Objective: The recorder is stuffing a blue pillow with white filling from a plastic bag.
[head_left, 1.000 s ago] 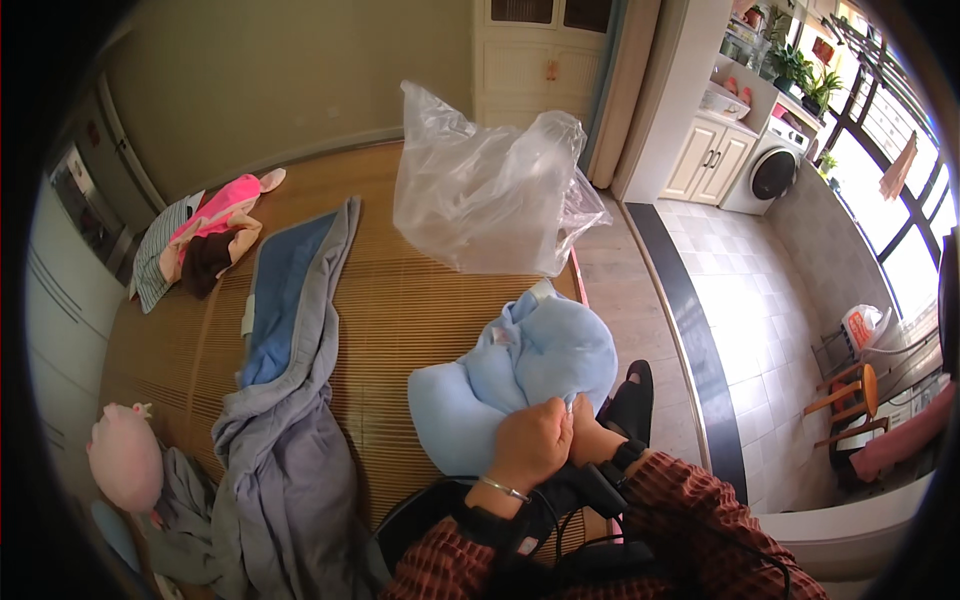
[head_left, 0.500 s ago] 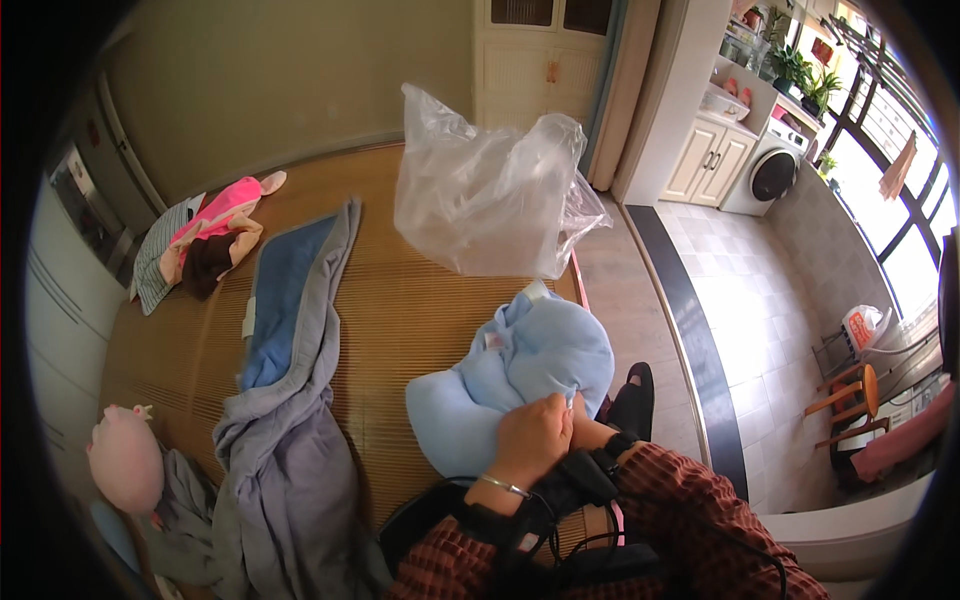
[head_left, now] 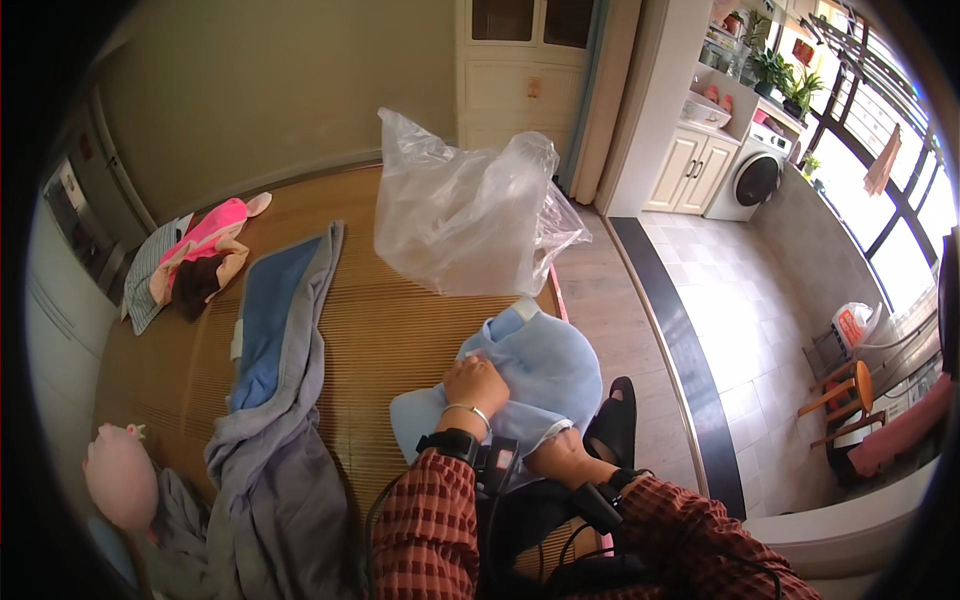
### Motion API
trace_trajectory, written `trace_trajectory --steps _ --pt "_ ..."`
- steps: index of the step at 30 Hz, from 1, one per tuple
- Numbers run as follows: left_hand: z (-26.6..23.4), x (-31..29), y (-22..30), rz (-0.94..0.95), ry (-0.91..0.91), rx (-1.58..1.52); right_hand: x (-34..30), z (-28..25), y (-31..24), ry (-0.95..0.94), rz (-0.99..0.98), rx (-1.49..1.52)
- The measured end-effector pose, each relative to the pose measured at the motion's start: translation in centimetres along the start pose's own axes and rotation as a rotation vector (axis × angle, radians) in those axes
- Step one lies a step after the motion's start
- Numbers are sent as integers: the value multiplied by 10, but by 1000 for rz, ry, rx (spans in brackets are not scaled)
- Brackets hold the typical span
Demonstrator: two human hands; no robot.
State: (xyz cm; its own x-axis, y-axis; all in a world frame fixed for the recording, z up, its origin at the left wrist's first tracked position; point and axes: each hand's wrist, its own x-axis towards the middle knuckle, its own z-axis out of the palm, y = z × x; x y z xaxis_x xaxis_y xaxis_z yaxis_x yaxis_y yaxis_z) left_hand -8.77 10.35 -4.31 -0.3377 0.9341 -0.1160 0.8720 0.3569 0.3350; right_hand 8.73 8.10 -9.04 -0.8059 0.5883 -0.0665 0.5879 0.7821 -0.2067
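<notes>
- In the head view, a light-blue padded cushion [head_left: 550, 360] is placed under and beyond the left hand [head_left: 476, 388], with its rounded lobe spread forward and to the right of that hand.
- The left hand is laid on the cushion's upper face with fingers curled down; whether cloth is pinched cannot be told.
- The right hand [head_left: 568, 458] is set nearer the body, at the cushion's lower hem; its fingertips are covered by the cloth edge, so their closing cannot be told.
- A white tag [head_left: 524, 308] is shown at the cushion's far edge, ahead of the left hand.
- Left of the left hand, a strip of ribbed mat [head_left: 365, 390] is left uncovered as far as a grey-and-blue blanket [head_left: 275, 430], by whose long hem that room is bounded.
- Ahead of the left hand, past the cushion, a clear plastic bag [head_left: 465, 215] is stood near the mat's right-hand edge.
- Right of the right hand, a black shoe [head_left: 612, 420] is seen just beyond the cushion, on the wooden floor [head_left: 650, 400].
- Far left of the left hand, a pink plush toy [head_left: 122, 478] is laid beside the blanket; farther ahead, a pile of clothes [head_left: 195, 260] is heaped near the mat's far-left edge.
- By black cables [head_left: 490, 530] below the wrists, the room nearest the body is crossed.
</notes>
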Motion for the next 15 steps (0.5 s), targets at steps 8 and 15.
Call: trace_trajectory --steps 8,15 --pt "9 -17 12 145 77 -329 20 -4 3 69 -27 -15" --pt "20 -18 3 205 175 -295 29 -9 -3 -171 53 3"
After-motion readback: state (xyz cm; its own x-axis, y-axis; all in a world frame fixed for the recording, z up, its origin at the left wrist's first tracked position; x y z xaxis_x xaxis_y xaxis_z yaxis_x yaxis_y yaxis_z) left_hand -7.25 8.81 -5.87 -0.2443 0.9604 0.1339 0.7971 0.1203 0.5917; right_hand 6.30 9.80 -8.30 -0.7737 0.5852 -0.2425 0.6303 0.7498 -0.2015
